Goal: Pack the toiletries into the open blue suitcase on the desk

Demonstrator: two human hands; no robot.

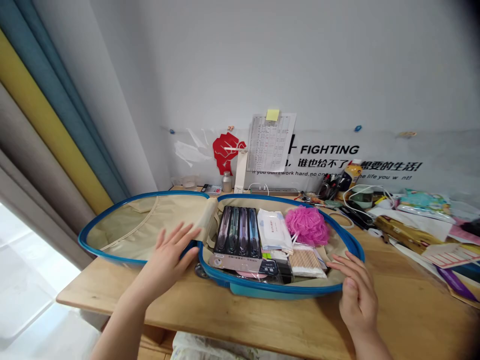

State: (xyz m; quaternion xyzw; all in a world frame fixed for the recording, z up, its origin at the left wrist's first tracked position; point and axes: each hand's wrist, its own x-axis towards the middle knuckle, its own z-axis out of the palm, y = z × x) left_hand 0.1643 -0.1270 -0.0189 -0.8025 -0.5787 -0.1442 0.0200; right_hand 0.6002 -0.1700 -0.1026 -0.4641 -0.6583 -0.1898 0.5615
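Observation:
A small blue suitcase (277, 290) lies open on the wooden desk, its beige-lined lid (138, 225) folded out to the left. My left hand (174, 250) is over the lid's edge near the hinge, fingers spread, holding nothing. At the right front rim is my right hand (358, 290), fingers stretched out and empty; whether it touches the rim I cannot tell. Packed inside are a pack of toothbrushes (238, 232), a white soft pack (273, 230), a pink bath puff (307, 225) and a clear bag of thin wooden-looking sticks (305, 260). A flat dark-and-silver package (243, 264) lies along the front.
A white desk lamp (240, 170) and a small glass jar (226, 182) stand behind the suitcase. To the right are a yellow bottle (352, 175), a white cable (362, 187) and cluttered packets (423, 202). Curtains (56, 100) hang at the left. The desk (210, 317) ends in front.

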